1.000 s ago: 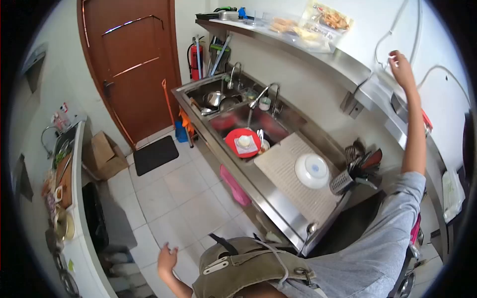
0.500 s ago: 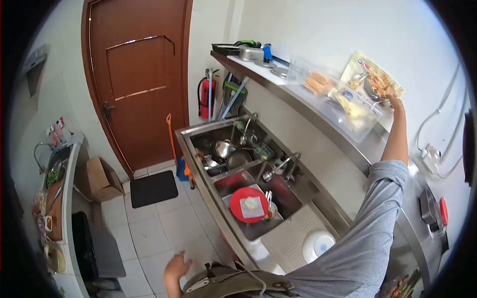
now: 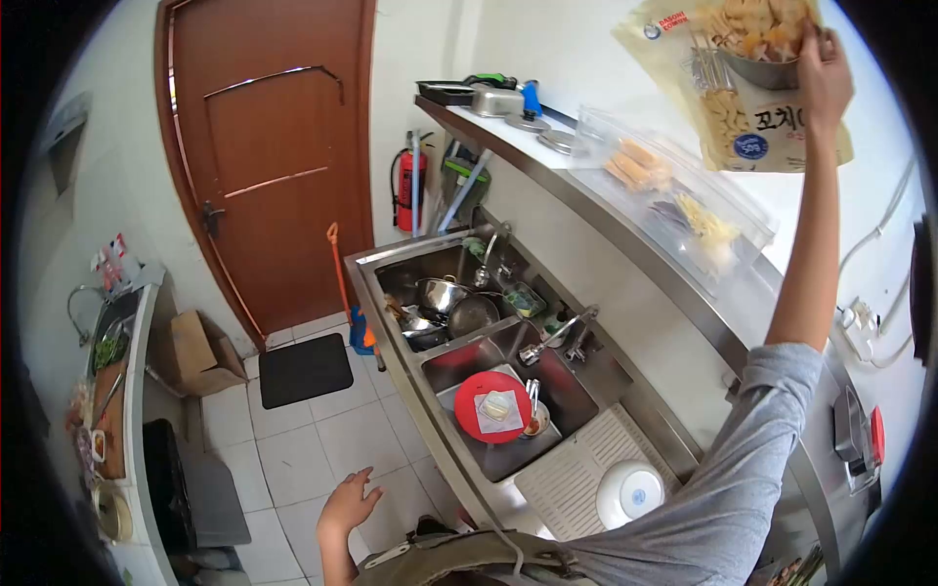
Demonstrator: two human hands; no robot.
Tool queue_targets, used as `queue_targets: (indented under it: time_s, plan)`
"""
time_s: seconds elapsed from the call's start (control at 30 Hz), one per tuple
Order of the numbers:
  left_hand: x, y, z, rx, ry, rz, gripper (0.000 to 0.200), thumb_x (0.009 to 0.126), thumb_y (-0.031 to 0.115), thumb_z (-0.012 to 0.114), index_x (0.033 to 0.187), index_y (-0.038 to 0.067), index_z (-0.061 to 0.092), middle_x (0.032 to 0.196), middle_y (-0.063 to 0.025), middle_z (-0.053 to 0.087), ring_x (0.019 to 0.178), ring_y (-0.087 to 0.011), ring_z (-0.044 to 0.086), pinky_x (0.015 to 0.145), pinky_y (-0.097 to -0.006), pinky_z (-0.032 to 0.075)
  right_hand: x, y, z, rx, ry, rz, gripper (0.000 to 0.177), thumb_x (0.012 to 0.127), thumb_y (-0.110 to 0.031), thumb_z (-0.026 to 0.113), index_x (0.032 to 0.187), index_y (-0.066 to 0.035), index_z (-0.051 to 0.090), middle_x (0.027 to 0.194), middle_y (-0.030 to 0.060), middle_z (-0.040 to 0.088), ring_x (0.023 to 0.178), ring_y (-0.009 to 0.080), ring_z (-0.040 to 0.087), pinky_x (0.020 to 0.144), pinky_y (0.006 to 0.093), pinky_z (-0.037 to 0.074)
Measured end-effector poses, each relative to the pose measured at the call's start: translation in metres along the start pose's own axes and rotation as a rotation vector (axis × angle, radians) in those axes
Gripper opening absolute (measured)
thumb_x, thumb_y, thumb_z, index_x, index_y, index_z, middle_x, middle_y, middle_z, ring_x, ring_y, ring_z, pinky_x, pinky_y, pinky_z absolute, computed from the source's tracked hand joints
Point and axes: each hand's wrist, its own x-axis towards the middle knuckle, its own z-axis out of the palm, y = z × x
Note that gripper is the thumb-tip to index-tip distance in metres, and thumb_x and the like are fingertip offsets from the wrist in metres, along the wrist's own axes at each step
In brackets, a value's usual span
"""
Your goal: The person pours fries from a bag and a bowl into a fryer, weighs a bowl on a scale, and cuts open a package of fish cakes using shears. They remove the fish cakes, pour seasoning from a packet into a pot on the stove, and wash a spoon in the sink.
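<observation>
- In the head view, the right hand (image 3: 827,78) has its fingers closed on one side of a printed food packet (image 3: 733,107), lifted above the wall shelf (image 3: 586,203).
- The left hand (image 3: 350,503) hangs over the floor, fingers loosely spread, with nothing in it.
- From where I stand, that one-sided grip looks risky: the packet could swing or slip if its contents shift.
- If it dips, its lower edge could catch the clear container (image 3: 754,246) just below and push it over the shelf's edge.
- The grey sleeve (image 3: 723,464) looks close to the upturned white bowl (image 3: 625,483); leaning in might nudge it.
- The packet's small red lettering seems to start "DASONI"; larger Korean print reads "꼬치", the rest hidden by the wrist. The blue badge's writing is too small to trust.
</observation>
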Motion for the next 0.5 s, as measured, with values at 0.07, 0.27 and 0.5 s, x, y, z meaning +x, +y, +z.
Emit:
queue_targets:
  time_s: [0.07,0.27,0.5]
  plan:
    - [-0.011,-0.005,-0.011,-0.078,0.066,0.060,0.049,0.082,0.024,0.057,0.125,0.005,0.044,0.114,-0.0204,0.053,0.097,-0.0326,0.056,0.084,-0.0368,0.045,0.012,-0.064,-0.014,0.209,-0.047,-0.093,0.024,0.084,-0.018,0.048,0.098,0.000,0.055,0.087,0.0128,0.058,0.071,0.0197,0.056,0.064,0.0301,0.046]
    - [-0.168,-0.031,-0.094,-0.741,0.802,0.406,0.064,0.085,0.024,0.057,0.137,0.005,0.025,0.131,-0.0143,0.037,0.109,-0.0249,0.047,0.092,-0.0382,0.037,-0.085,-0.308,-0.107,0.669,-0.473,-0.060,0.027,0.086,-0.016,0.057,0.107,0.001,0.055,0.083,0.0045,0.060,0.075,0.0056,0.053,0.062,0.0177,0.041]
    - [-0.476,-0.139,-0.170,-0.250,1.359,0.306,0.052,0.077,0.021,0.067,0.121,0.002,0.049,0.111,-0.0126,0.057,0.100,-0.0201,0.056,0.086,-0.0300,0.042,-0.202,-0.642,-0.296,1.707,-0.946,0.202,0.010,0.083,-0.006,0.059,0.084,0.002,0.053,0.069,0.0031,0.050,0.062,0.0038,0.042,0.056,0.0181,0.033]
